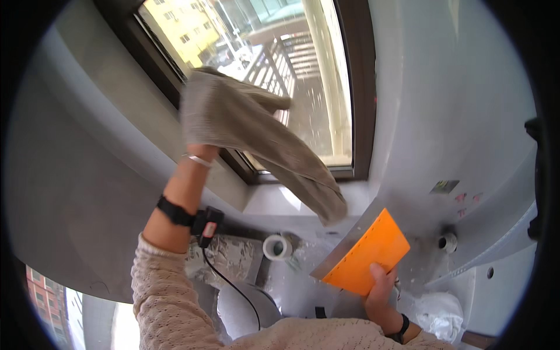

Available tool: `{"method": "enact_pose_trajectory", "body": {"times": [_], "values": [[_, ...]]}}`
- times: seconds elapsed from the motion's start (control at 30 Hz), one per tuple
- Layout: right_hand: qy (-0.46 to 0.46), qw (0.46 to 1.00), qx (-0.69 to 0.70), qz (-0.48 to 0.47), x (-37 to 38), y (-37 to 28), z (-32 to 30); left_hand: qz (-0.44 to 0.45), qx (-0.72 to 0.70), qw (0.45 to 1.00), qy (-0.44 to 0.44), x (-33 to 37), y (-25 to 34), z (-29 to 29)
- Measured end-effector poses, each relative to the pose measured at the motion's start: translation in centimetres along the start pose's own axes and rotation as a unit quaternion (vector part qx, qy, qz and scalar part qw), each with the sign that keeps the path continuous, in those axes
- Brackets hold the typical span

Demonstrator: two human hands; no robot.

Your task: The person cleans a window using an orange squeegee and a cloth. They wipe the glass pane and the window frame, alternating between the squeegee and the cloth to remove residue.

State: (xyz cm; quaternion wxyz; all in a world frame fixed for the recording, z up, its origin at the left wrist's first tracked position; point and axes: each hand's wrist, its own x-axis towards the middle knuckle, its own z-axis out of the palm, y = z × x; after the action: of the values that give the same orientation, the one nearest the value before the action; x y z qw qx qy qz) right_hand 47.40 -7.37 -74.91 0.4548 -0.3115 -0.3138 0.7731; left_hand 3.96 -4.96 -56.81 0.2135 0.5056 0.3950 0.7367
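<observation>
A grey-brown cloth (262, 131) is bunched over my raised left hand (203, 150), its long end hanging down to the right in front of the window. The fingers are hidden under the fabric, which is blurred around them. Lower right, my right hand (382, 291) grips a wide putty scraper (373, 251) by its flat orange handle. The scraper's long metal blade faces up and to the left, apart from the cloth.
The dark window frame (363, 99) stands above a pale sill (259, 198). Below are a white pipe stub (277, 248), a smeared board (230, 259) and a rounded pale object (248, 309). Another pipe end (448, 242) and a white plastic bag (440, 315) lie at the right.
</observation>
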Motion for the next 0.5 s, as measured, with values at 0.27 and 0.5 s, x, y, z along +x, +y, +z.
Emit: {"method": "enact_pose_trajectory", "body": {"times": [0.27,0.5], "values": [[-0.011,0.999,0.044,0.007,0.1,-0.6,0.0,0.007,0.753,0.646,-0.122,-10.6,-14.0,-0.5],[0.036,0.999,0.019,0.028,-0.7,-0.9,-0.6,-0.343,0.673,0.632,-0.173,-17.0,-25.9,9.0]]}}
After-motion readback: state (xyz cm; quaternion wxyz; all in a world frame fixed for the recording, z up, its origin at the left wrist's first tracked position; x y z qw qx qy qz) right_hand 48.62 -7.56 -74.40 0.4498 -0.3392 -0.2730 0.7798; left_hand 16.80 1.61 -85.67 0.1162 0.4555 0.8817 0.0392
